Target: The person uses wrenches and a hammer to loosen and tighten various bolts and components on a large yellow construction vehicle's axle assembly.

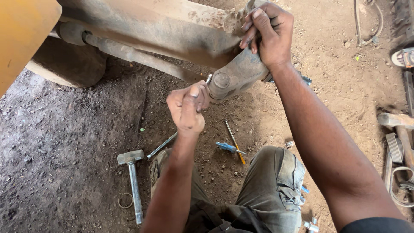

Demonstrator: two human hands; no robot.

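Note:
My right hand [268,33] grips the top of a dusty metal steering arm [235,75] that hangs under a muddy axle beam [155,30]. My left hand [187,108] is closed around a small metal tool whose shiny tip [209,79] touches the round end of the arm beside a bolt head [221,80]. What kind of tool it is stays hidden in the fist. My knees in grey trousers [267,185] are below the hands.
On the dirt lie a steel hammer [133,177], a long rod [161,146], a blue-handled screwdriver [228,147], a yellow-tipped rod [235,141] and a metal ring [125,200]. A yellow body panel [21,34] is at top left. Belts and wood [399,146] lie right.

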